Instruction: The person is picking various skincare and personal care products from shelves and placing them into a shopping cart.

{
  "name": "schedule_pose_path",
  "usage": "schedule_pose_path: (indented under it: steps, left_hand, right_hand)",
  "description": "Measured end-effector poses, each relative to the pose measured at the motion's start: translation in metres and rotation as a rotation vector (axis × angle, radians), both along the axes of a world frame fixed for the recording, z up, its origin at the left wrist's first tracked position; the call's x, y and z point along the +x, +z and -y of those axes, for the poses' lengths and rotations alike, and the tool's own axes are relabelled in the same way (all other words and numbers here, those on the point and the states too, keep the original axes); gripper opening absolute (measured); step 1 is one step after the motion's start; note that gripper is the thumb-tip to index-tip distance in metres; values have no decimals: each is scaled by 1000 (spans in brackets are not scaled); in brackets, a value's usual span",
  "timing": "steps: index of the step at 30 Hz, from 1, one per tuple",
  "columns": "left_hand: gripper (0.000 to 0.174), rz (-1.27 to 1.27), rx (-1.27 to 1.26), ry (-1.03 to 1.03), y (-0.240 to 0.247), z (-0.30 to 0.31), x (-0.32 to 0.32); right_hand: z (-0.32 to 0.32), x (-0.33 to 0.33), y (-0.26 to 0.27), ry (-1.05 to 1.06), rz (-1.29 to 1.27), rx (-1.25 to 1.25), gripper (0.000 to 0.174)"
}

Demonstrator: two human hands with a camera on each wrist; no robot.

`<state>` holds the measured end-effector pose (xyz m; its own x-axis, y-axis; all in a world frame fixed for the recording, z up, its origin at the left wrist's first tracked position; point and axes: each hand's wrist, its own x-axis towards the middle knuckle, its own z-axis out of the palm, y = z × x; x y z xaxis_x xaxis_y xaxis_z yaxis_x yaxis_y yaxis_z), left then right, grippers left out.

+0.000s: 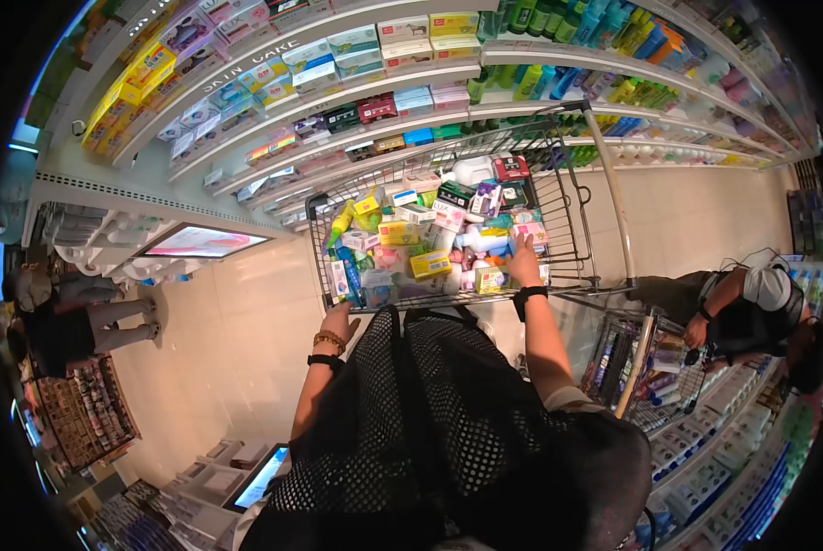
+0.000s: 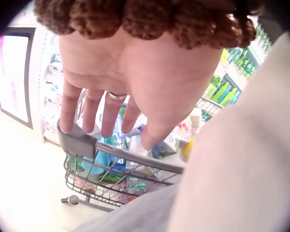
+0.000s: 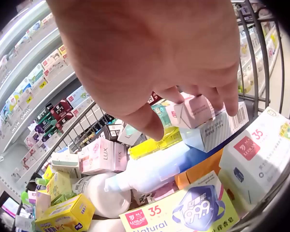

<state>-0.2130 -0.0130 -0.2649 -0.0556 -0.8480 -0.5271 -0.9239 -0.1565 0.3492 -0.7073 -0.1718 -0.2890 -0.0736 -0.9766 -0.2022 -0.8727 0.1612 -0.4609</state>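
A wire shopping cart (image 1: 565, 197) is piled with boxes and bottles. My left hand (image 1: 341, 323) is at its near rim; in the left wrist view that hand (image 2: 130, 82) has its fingers extended over the grey corner of the rim (image 2: 77, 141) and holds nothing. My right hand (image 1: 524, 264) reaches over the goods at the right side of the cart. From the right wrist, the hand (image 3: 159, 58) has its fingers spread over a small pink box (image 3: 192, 112), thumb apart from it. Near it lie a white-and-blue bottle (image 3: 154, 166) and a yellow-and-white soap box (image 3: 183, 208).
Shelves of boxed soap (image 1: 352, 50) and bottles (image 1: 549, 18) stand beyond the cart. A person (image 1: 760, 312) is at the right beside another cart (image 1: 609, 358); a second person (image 1: 72, 321) stands at the left. A lit screen (image 1: 205, 241) is at the shelf end.
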Motion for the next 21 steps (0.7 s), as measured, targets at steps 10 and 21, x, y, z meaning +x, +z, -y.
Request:
schedule_pose_path:
  steps: [10,21]
  left_hand:
    - [48,276,67,30,-27,-1,-29]
    - [36,471,218,-22,-35,29,-36]
  right_hand:
    - [19,-153,164,-429,-386,-806,35]
    - [40,-199,128,-748,-442,15,36]
